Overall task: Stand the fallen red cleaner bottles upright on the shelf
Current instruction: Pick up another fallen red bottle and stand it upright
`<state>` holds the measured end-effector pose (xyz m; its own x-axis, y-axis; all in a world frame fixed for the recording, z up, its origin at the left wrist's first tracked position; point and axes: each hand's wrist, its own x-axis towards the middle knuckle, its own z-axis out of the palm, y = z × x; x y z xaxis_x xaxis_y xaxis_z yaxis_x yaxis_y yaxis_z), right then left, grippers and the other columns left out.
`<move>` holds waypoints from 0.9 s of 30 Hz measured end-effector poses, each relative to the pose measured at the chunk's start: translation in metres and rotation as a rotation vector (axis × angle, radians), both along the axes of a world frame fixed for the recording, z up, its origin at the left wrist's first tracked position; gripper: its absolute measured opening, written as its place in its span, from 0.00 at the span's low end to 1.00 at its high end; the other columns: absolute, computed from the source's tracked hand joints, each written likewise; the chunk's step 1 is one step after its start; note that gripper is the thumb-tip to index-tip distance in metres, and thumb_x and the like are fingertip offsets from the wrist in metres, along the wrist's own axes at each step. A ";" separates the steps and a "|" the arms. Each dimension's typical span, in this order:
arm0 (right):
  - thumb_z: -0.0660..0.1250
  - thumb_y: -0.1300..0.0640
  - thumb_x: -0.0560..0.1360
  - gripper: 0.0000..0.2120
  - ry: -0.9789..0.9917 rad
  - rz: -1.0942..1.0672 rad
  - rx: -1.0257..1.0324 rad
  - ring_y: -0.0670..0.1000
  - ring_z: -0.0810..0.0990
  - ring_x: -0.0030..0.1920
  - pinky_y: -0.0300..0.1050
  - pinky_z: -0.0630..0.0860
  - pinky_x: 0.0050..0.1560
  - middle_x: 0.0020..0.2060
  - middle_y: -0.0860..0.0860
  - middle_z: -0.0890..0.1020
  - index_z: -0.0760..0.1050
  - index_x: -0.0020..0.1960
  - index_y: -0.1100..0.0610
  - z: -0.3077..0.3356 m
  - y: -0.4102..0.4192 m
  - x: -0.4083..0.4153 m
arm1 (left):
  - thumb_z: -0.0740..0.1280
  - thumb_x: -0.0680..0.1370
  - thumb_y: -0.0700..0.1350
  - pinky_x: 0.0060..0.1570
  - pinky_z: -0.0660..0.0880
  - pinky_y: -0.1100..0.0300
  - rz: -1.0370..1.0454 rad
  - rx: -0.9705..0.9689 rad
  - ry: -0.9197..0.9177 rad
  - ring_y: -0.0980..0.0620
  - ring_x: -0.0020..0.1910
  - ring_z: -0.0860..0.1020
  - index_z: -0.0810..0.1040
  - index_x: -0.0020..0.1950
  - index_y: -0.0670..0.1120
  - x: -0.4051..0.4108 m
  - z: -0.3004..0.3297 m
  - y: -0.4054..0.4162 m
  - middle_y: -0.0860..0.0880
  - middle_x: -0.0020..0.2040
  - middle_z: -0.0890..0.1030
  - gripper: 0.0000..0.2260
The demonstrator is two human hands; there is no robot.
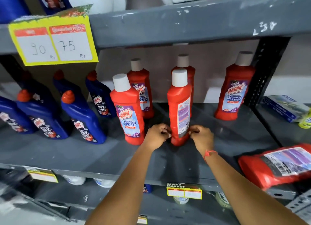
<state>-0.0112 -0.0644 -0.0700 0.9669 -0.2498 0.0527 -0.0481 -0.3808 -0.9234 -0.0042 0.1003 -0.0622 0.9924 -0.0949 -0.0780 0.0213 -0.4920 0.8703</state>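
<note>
A red cleaner bottle [179,106] with a white cap stands upright in the middle of the grey shelf [84,150], its back label turned to the right. My left hand [157,137] and my right hand [202,137] pinch its base from either side. Several more red bottles stand upright: one at the front left [128,111], one behind it [143,90], one behind the held bottle [188,69], one at the far right [235,90]. One red bottle [276,165] lies on its side at the shelf's front right edge.
Several blue bottles [84,118] with red caps stand at the left of the shelf. A yellow price card [53,42] hangs from the shelf above. A perforated upright post [265,73] bounds the right side. Blue boxes [284,108] lie beyond it.
</note>
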 end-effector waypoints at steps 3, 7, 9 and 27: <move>0.63 0.70 0.65 0.17 0.098 0.170 -0.060 0.53 0.79 0.49 0.44 0.73 0.49 0.46 0.57 0.84 0.79 0.51 0.59 0.004 0.009 -0.003 | 0.67 0.71 0.33 0.30 0.68 0.73 -0.014 0.030 -0.009 0.68 0.24 0.73 0.76 0.46 0.43 0.000 0.000 0.003 0.53 0.33 0.76 0.07; 0.72 0.65 0.61 0.26 0.224 0.373 0.013 0.51 0.77 0.49 0.43 0.72 0.47 0.46 0.50 0.79 0.70 0.57 0.55 0.003 0.016 -0.011 | 0.73 0.66 0.38 0.59 0.71 0.62 -0.041 0.039 -0.007 0.54 0.56 0.75 0.69 0.64 0.44 0.003 0.002 0.005 0.48 0.58 0.78 0.27; 0.74 0.63 0.61 0.29 0.205 0.357 0.027 0.50 0.77 0.47 0.42 0.73 0.44 0.44 0.48 0.77 0.65 0.57 0.55 0.005 0.018 -0.010 | 0.74 0.62 0.44 0.67 0.69 0.51 -0.089 0.055 0.008 0.49 0.64 0.72 0.64 0.68 0.47 0.007 0.002 0.003 0.47 0.66 0.75 0.37; 0.69 0.74 0.61 0.26 0.204 0.235 0.042 0.58 0.79 0.56 0.55 0.74 0.61 0.57 0.60 0.80 0.73 0.59 0.62 0.016 -0.001 0.005 | 0.73 0.67 0.39 0.59 0.71 0.55 -0.020 0.001 -0.009 0.46 0.58 0.75 0.70 0.60 0.42 0.014 -0.001 -0.005 0.43 0.59 0.78 0.23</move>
<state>-0.0066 -0.0650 -0.0538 0.9880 -0.0163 -0.1539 -0.1491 -0.3655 -0.9188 0.0095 0.0948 -0.0628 0.9910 -0.1146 -0.0690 0.0035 -0.4930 0.8700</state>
